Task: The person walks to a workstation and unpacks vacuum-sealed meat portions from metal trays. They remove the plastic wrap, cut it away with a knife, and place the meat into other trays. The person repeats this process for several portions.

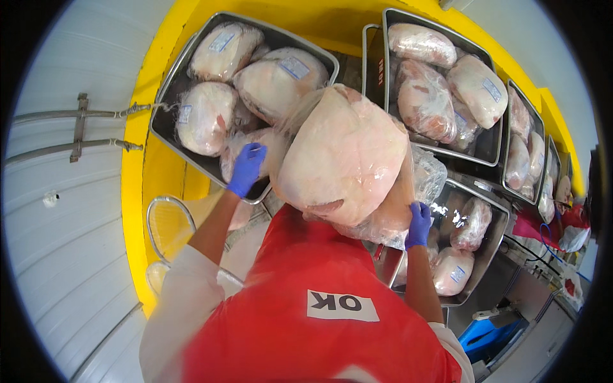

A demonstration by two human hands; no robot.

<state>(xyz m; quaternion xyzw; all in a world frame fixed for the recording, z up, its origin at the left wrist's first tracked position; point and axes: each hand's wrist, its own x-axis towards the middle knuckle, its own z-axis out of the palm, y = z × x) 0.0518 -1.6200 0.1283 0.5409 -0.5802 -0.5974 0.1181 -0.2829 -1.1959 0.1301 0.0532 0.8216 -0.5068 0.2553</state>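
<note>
A large pale cut of meat [345, 153] in clear plastic wrap is in front of my red apron, between my two hands. My right hand [418, 225], in a blue glove, is closed on the wrap at the cut's lower right edge. At the left, my left hand [248, 168], also gloved in blue, has its fingers curled together at the loose film beside the cut. Just beyond it, a metal tray [167, 131] holds several wrapped, labelled cuts. The underside of the large cut is hidden.
More metal trays of wrapped meat stand at the far right [440, 148] and beside my right forearm [495, 255]. A yellow barrier [137, 210] curves round the left and back. Metal pipes [70, 116] run along the white wall. A blue object [488, 335] is at lower right.
</note>
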